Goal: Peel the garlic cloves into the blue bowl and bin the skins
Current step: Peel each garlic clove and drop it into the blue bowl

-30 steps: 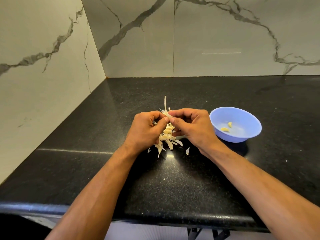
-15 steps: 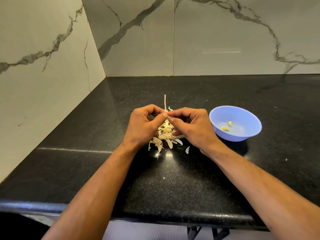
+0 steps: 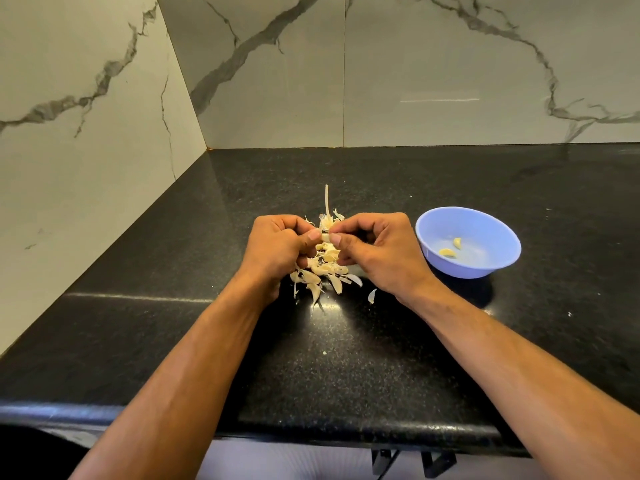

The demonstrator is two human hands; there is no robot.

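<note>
**Garlic clove pinched between both hands above the pile of skins**

Head view: The left hand [image 3: 277, 247] and the right hand [image 3: 377, 251] meet over the middle of the black counter [image 3: 346, 358]. Both have their fingers curled, and the thumb and forefinger tips of each pinch one small garlic clove [image 3: 325, 237] from opposite ends. The clove is held just above a pile of garlic [image 3: 323, 268], a loose heap of pale cloves and papery skins lying on the counter beneath and between the hands. A thin stalk [image 3: 326, 201] rises from the far side of the pile. One loose skin [image 3: 372, 295] lies on the counter just beside the pile, near the right wrist. The blue bowl [image 3: 485, 268] stands on the counter to the right of the right hand, close to it but apart. Two peeled cloves [image 3: 447, 252] lie in the bottom of the bowl. Marble-patterned wall panels [image 3: 433, 71] rise behind and to the left of the counter
</note>
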